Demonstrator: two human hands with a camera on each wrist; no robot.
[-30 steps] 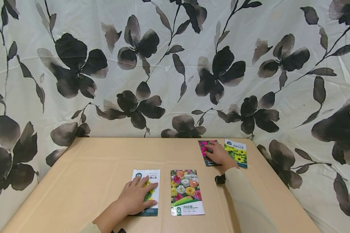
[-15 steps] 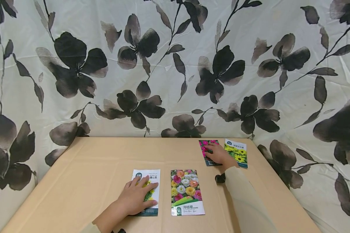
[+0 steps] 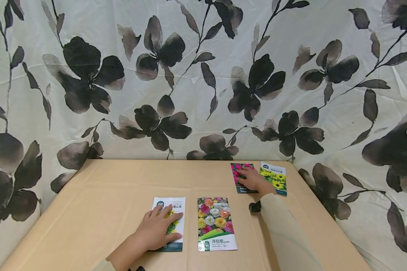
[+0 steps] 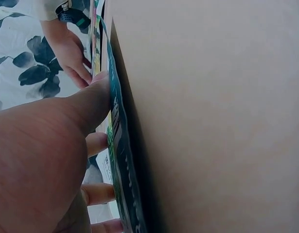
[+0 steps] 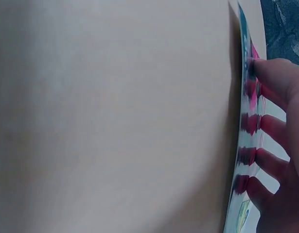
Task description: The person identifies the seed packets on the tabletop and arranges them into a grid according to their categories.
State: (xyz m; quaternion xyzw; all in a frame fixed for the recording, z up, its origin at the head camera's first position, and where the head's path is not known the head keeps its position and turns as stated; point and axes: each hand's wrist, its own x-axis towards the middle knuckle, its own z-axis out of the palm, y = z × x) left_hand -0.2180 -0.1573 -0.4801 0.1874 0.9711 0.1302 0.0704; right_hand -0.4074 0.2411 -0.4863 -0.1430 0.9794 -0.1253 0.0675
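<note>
My left hand (image 3: 157, 231) rests with spread fingers on a white seed packet (image 3: 179, 226) with yellow flowers and a dark bottom band, lying at the near middle of the table. In the left wrist view, its fingertips touch the packet's face (image 4: 121, 145). Toward the far right, my right hand (image 3: 254, 180) lies on a packet with magenta flowers (image 3: 236, 174), covering much of it. The right wrist view has the fingertips touching that packet (image 5: 244, 136), with the thumb near one end. Neither hand grips around an edge.
A packet with many-coloured roses (image 3: 217, 222) lies just right of the left hand. Beside the right hand, a yellow-flower packet (image 3: 274, 177) sits near the table's far right corner. The table (image 3: 122, 188) is tan, and a floral cloth (image 3: 203, 94) hangs behind it.
</note>
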